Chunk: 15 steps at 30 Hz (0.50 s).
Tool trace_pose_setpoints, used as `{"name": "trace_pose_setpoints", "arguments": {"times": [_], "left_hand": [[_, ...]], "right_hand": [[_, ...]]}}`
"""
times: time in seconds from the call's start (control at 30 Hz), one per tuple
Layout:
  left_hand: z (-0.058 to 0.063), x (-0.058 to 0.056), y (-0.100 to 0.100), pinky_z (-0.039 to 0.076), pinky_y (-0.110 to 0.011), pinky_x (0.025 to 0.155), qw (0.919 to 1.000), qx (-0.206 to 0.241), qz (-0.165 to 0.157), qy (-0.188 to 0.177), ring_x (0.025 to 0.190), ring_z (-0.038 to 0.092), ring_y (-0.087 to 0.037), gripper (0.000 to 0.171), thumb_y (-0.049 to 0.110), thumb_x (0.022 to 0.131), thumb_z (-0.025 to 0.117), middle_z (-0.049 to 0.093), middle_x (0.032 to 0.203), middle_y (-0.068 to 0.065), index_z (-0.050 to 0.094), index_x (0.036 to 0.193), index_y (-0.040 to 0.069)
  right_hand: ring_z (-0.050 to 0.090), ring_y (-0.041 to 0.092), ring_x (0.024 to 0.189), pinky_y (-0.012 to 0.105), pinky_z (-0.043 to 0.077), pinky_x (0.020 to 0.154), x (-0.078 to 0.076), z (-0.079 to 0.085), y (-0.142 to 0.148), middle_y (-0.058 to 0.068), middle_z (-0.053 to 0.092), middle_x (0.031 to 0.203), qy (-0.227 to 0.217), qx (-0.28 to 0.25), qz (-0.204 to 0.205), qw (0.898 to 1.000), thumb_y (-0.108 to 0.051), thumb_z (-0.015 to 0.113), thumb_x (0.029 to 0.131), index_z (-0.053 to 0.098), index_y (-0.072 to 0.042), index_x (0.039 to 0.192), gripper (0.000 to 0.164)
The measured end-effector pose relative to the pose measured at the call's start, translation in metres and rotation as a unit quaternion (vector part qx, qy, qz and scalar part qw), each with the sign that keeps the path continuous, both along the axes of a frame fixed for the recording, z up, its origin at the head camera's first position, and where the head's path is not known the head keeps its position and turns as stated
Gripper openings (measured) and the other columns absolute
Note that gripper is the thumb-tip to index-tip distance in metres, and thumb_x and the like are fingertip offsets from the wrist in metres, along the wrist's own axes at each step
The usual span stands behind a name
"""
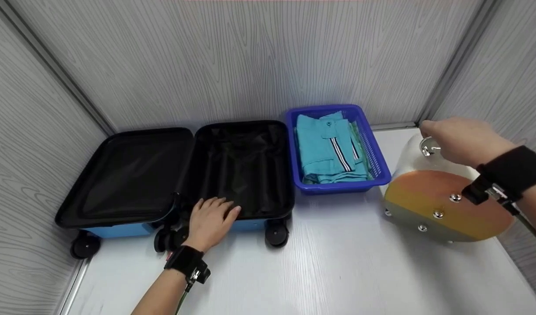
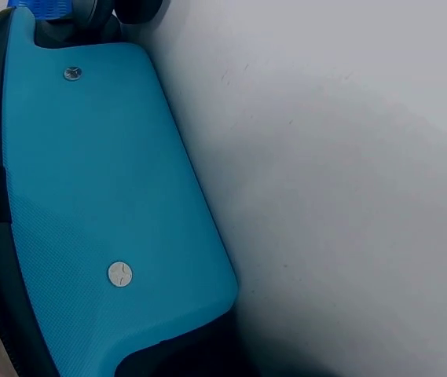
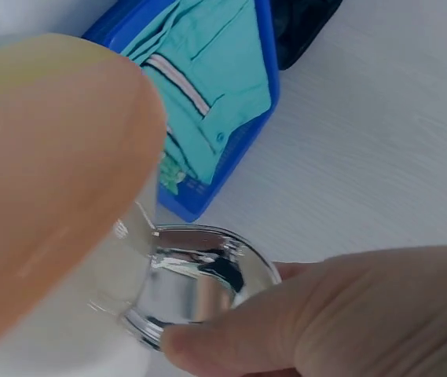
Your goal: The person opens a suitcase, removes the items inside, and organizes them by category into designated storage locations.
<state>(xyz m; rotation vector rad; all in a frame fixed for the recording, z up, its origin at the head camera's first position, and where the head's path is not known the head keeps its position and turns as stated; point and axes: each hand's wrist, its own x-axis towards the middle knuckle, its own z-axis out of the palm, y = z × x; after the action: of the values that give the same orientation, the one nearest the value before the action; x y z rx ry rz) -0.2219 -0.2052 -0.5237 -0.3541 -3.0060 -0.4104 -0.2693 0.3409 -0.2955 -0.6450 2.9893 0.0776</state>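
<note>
An open suitcase [image 1: 241, 175] with a black lining and blue shell lies flat at the left and middle. My left hand [image 1: 209, 222] rests with its fingers spread over the near rim of its right half. In the left wrist view the blue side [image 2: 121, 173] of the shell fills much of the picture. At the right, my right hand [image 1: 467, 140] grips the shiny metal handle [image 3: 192, 290] of a handbag [image 1: 447, 203]. This bag is tilted, its oval orange, yellow and grey face with silver studs turned toward me; the upper part is pale.
A blue plastic basket [image 1: 329, 189] stands right of the suitcase, with folded turquoise clothes [image 1: 325, 148] in it. Behind them rises a grey wood-grain wall [image 1: 250, 61], with side walls left and right. Black suitcase wheels [image 1: 276, 235] stick out at the front on the white surface [image 1: 320, 262].
</note>
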Motion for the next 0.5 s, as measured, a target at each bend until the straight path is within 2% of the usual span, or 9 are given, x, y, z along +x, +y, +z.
{"name": "trace_pose_setpoints", "arguments": {"times": [0.07, 0.13, 0.3, 0.5], "left_hand": [[0.000, 0.000, 0.000, 0.021, -0.057, 0.120, 1.0000, 0.000, 0.002, -0.001, 0.139, 0.045, -0.035, 0.061, 0.058, 0.107, 0.038, 0.058, 0.144, -0.013, 0.066, 0.138, 0.014], [0.000, 0.000, 0.001, 0.022, -0.057, 0.120, 1.0000, 0.002, 0.003, 0.001, 0.139, 0.045, -0.035, 0.061, 0.058, 0.107, 0.038, 0.058, 0.144, -0.013, 0.066, 0.139, 0.014], [0.000, 0.001, 0.000, 0.023, -0.058, 0.119, 0.9999, 0.010, 0.007, 0.003, 0.138, 0.046, -0.034, 0.059, 0.057, 0.107, 0.041, 0.058, 0.144, -0.013, 0.065, 0.139, 0.013], [-0.001, 0.002, -0.004, 0.022, -0.057, 0.120, 0.9998, 0.009, 0.013, -0.009, 0.139, 0.045, -0.034, 0.060, 0.057, 0.107, 0.041, 0.057, 0.146, -0.013, 0.064, 0.141, 0.013]], "right_hand": [[0.066, 0.039, 0.083, 0.058, 0.055, 0.062, -0.003, -0.004, 0.002, 0.020, 0.070, 0.093, 0.013, -0.003, -0.002, 1.000, 0.019, 0.062, 0.081, 0.064, 0.002, 0.112, 0.036], [0.066, 0.039, 0.082, 0.058, 0.055, 0.064, -0.006, -0.008, 0.003, 0.019, 0.069, 0.090, 0.032, -0.011, -0.007, 0.999, 0.017, 0.065, 0.081, 0.067, 0.001, 0.107, 0.031], [0.063, 0.038, 0.078, 0.058, 0.052, 0.055, -0.011, -0.019, 0.006, 0.017, 0.069, 0.083, 0.095, -0.033, -0.020, 0.995, 0.011, 0.067, 0.080, 0.072, -0.006, 0.091, 0.021], [0.061, 0.041, 0.081, 0.062, 0.050, 0.054, -0.019, -0.025, 0.004, 0.019, 0.072, 0.087, 0.145, -0.038, -0.026, 0.988, 0.005, 0.072, 0.075, 0.076, -0.007, 0.090, 0.020]]}}
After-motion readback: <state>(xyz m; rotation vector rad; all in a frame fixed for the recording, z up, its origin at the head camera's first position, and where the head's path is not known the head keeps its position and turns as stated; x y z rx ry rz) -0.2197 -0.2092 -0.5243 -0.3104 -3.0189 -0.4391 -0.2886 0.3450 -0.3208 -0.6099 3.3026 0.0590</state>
